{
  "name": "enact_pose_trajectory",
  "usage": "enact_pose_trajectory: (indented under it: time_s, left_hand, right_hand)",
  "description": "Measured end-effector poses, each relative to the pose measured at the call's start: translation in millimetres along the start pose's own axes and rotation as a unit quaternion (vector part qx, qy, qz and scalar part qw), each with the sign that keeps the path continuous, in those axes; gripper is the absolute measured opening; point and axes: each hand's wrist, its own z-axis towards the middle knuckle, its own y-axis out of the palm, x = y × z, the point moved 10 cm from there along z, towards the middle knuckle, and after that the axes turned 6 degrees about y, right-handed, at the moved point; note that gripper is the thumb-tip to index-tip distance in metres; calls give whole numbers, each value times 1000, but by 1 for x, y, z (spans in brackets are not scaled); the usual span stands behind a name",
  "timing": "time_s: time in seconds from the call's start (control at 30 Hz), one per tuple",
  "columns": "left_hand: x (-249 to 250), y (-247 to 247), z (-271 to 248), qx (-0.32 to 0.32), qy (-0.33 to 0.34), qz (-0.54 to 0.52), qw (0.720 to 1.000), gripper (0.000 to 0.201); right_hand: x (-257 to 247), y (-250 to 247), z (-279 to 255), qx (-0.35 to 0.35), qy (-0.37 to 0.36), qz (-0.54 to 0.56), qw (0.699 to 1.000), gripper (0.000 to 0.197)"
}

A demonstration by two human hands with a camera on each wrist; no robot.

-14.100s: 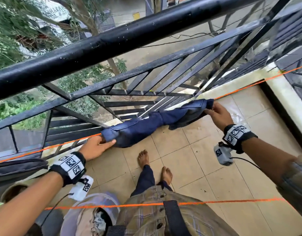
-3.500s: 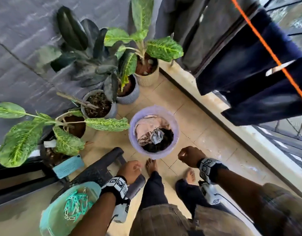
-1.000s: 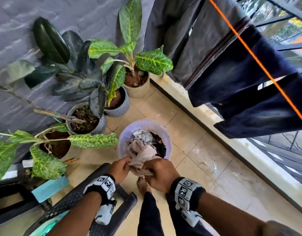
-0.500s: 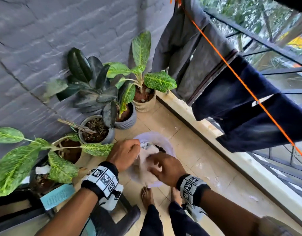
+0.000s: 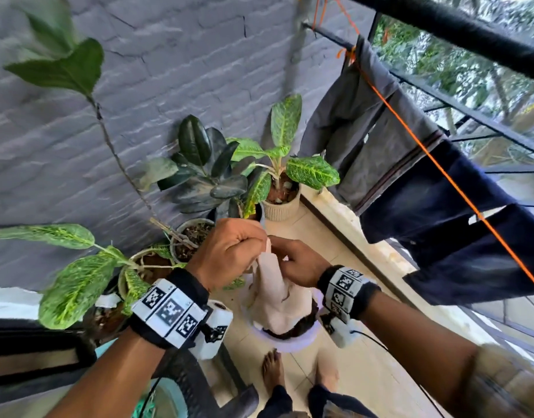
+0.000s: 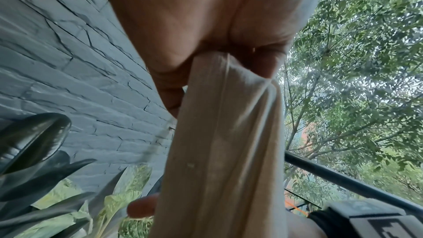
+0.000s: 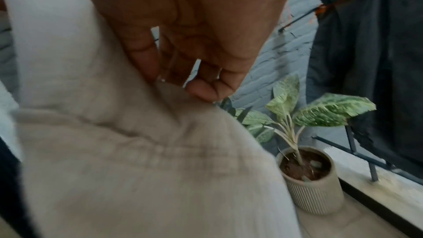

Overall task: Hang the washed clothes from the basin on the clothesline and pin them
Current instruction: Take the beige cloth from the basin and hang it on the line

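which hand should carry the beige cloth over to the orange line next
Probably the right hand. It sits on the side nearer the orange clothesline and already pinches the beige cloth. The left hand grips the cloth's top on the wall side, so it can follow and spread it.

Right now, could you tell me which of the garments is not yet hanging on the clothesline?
The beige garment, gripped by the left hand and right hand above the basin; the grey garment and navy garment hang over the orange clothesline.
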Motion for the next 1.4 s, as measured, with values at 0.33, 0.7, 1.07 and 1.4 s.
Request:
enact_pose_trajectory:
  time_s: [0.33,0.7,1.07,1.4]
  left_hand:
    - [-11,-28,-26,38,-1,15,999,29]
    - [-40,-8,-32,-3,-26,103,994,42]
    - [-40,12,-7,-19,-44,10,999,27]
    - [1,23,9,-49,41,41,997,21]
  right_hand:
    - [-18,-39,-19,-18,62,88,994,24]
    - [-77,-87,-38,76,-110,67,989,38]
    - [-106,-93,-45,62,-168,-156,971,32]
    - [9,-50,-38,-111,132,-210,962,33]
